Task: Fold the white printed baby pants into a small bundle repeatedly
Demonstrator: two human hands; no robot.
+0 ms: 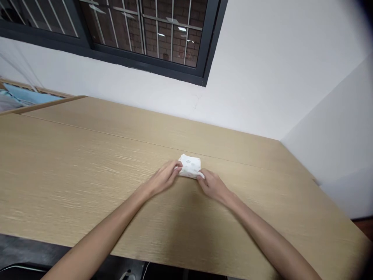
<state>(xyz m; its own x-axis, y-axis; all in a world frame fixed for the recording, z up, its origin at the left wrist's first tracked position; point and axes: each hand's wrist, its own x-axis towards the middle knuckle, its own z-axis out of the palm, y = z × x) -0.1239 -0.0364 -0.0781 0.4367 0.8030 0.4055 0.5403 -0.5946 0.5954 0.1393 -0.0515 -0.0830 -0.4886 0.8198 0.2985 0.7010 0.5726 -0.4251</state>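
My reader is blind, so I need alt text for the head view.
A left hand and right hand hold opposite sides of a small white patterned bundle at a light wood-toned table, with a dark-framed window beyond.

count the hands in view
2: the left hand holds the left end of the white patterned bundle, and the right hand holds its right end. No other hands show.

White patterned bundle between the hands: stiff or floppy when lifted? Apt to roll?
Probably soft and somewhat floppy: the white patterned bundle has an uneven outline, with one corner sticking out at the right hand. Unlikely to roll, given its blocky, roughly rectangular shape.
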